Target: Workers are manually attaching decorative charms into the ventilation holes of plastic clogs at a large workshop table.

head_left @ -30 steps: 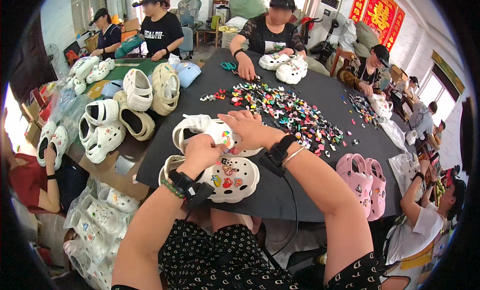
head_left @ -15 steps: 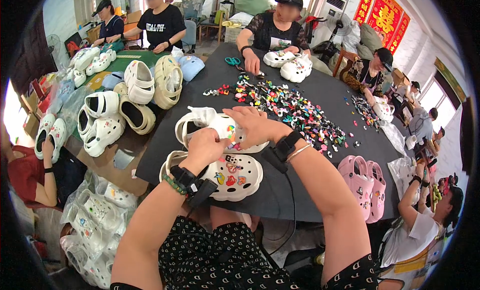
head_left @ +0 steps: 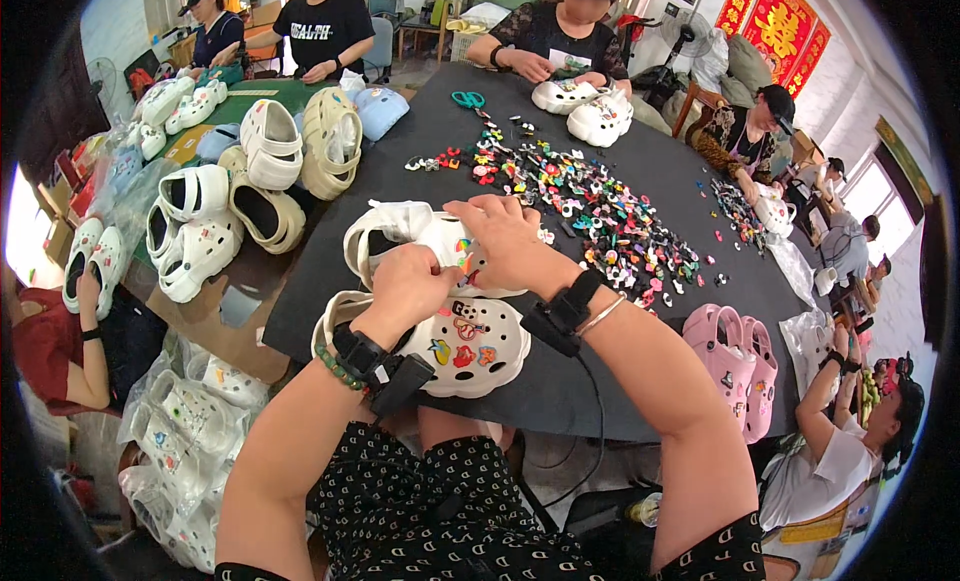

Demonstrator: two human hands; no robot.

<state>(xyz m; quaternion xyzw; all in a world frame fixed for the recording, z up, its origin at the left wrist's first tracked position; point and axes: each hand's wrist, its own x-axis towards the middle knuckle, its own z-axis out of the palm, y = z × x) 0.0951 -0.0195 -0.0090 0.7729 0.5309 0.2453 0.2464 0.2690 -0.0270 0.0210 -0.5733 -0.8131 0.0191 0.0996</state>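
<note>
In front of me lie two white clogs on the black tabletop, one behind the other. The nearer clog carries several colourful shoe charms on its upper. Paper stuffing pokes out of the farther clog, whose toe is mostly covered by my hands. My right hand is wrapped over that toe, steadying it from above. My left hand is closed in a pinch at its upper, on a small shoe charm partly hidden by the fingers. Beside the fingertips sits a rainbow-coloured charm.
Loose shoe charms spread in a heap beyond my right hand. Pink clogs stand at the right edge. White and beige clogs crowd the left, with bagged clogs below. Teal scissors lie far back. Co-workers sit around.
The co-worker across has drawn a hand back from the charm heap to the white clogs there. My hands stay on the farther clog with little movement; the view has shifted slightly.
</note>
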